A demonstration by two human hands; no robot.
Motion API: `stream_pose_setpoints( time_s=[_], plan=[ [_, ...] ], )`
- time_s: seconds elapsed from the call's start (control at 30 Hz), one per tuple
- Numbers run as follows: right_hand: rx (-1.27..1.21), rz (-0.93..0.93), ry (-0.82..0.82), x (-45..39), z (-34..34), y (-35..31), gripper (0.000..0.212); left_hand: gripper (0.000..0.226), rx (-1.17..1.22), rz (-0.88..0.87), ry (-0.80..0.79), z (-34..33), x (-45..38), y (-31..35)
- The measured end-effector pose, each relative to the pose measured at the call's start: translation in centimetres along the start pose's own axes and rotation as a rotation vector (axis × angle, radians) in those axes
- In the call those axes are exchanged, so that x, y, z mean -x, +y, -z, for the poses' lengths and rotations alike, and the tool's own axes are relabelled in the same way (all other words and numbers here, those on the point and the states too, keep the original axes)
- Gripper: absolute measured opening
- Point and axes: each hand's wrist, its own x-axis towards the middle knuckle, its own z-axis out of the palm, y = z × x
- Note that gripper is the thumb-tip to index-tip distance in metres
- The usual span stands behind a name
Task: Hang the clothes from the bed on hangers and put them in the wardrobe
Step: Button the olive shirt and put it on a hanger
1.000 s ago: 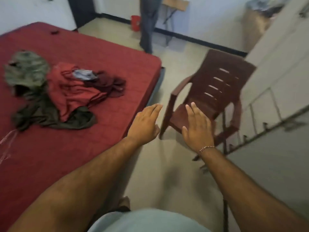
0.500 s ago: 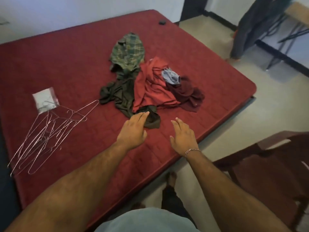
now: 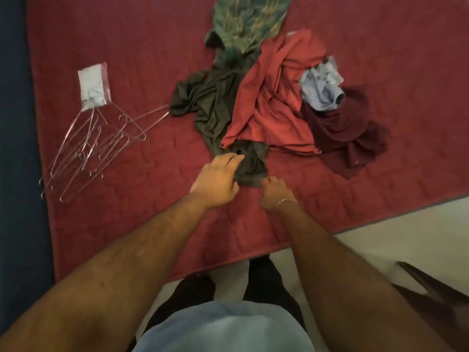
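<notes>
Since half a second ago both hands have dropped from hovering flat above the mattress onto the near end of the dark olive garment, and the view has tipped further down over the bed. The wide bed with its dark red quilted cover point(image 3: 380, 59) fills most of the view and serves as the landmark: the clothes lie heaped near its middle. Largest in the heap is the rust-red crumpled shirt point(image 3: 269, 102), lying over the dark olive-green soft garment point(image 3: 210, 97), whose near end trails toward the bed's front edge. A maroon crumpled cloth point(image 3: 345, 133) lies on the heap's right side, a green checked shirt point(image 3: 246, 19) at its far end, and a small pale blue bunched garment point(image 3: 322, 85) sits between the red and the maroon. Toward the bed's left side a loose bundle of thin wire hangers point(image 3: 94, 146) is spread out, with a small clear plastic bag of white pieces point(image 3: 92, 85) just beyond it. The left hand point(image 3: 215, 184) lies on the olive garment's near end, fingers bent down onto the fabric; whether they pinch it cannot be told. The right hand point(image 3: 272, 193), with a thin metal bracelet point(image 3: 286, 201) at the wrist, has its fingers curled round the olive cloth's near edge, gripping it.
</notes>
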Motion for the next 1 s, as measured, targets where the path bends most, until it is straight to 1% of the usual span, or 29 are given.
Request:
stream_pose_setpoints(
  time_s=[0.17,0.23,0.3,0.33,0.37,0.4,0.43,0.5,0.53,0.6,0.67,0.7,0.73,0.77,0.8,0.83,0.87,0.9,0.93,1.0],
  plan=[
    [0.037,0.016,-0.182,-7.0,-3.0,-1.0,0.06,0.077,0.065,0.154,-0.084,-3.8,-1.2,-2.3],
    [0.169,0.002,-0.236,-9.7,-4.5,-0.4,0.059,0.077,0.116,0.19,-0.115,-5.0,-1.2,-3.5],
    [0.378,0.019,-0.257,-11.5,-5.7,0.6,0.066,0.075,0.194,0.218,-0.104,-5.4,-0.8,-4.5],
    [0.429,0.039,-0.244,-12.0,-6.0,0.8,0.069,0.073,0.227,0.234,-0.097,-5.5,-0.6,-5.1],
    [0.422,0.067,-0.212,-12.3,-6.0,0.7,0.067,0.072,0.246,0.251,-0.092,-5.5,-0.2,-5.6],
    [0.37,0.112,-0.157,-12.3,-5.5,0.1,0.057,0.071,0.252,0.266,-0.093,-5.4,0.2,-6.1],
    [0.262,0.151,-0.076,-12.0,-4.8,-0.6,0.042,0.07,0.25,0.283,-0.101,-5.3,0.6,-6.5],
    [-0.053,0.167,0.098,-10.8,-2.5,-2.3,0.016,0.067,0.271,0.337,-0.14,-5.1,1.4,-7.4],
    [-0.207,0.142,0.145,-9.9,-1.1,-3.1,0.011,0.067,0.292,0.363,-0.164,-4.9,1.4,-7.7],
    [-0.383,0.118,0.18,-8.0,1.5,-4.9,0.023,0.061,0.432,0.471,-0.183,-4.3,0.5,-7.9],
    [-0.431,0.157,0.222,-6.0,4.3,-7.3,0.031,0.045,0.786,0.673,-0.191,-2.1,-0.6,-7.2],
    [-0.427,0.185,0.248,-5.0,6.0,-8.6,0.028,0.04,0.981,0.766,-0.231,-0.4,-1.2,-6.6],
    [-0.408,0.217,0.27,-4.2,7.7,-9.7,0.023,0.036,1.112,0.774,-0.241,1.0,-1.7,-6.0],
    [-0.374,0.251,0.286,-3.4,9.4,-10.6,0.017,0.033,1.155,0.709,-0.214,2.2,-2.3,-5.5],
    [-0.332,0.291,0.302,-2.4,11.6,-11.8,0.015,0.042,1.177,0.609,-0.135,4.1,-3.2,-5.1],
    [-0.296,0.318,0.319,-1.1,13.7,-12.9,0.014,0.06,1.165,0.491,-0.066,6.0,-3.6,-4.8],
    [-0.269,0.328,0.359,0.1,16.2,-14.0,0.013,0.068,1.155,0.388,-0.05,8.3,-4.0,-4.4],
    [-0.25,0.342,0.41,1.6,19.0,-15.2,0.009,0.062,1.179,0.324,-0.085,11.2,-4.5,-3.7],
    [-0.234,0.359,0.467,2.7,21.8,-16.2,0.008,0.05,1.228,0.264,-0.102,14.3,-5.0,-2.9],
    [-0.222,0.383,0.57,6.1,28.3,-18.8,0.021,0.036,1.301,0.192,-0.015,22.1,-5.6,-1.6]
  ],
)
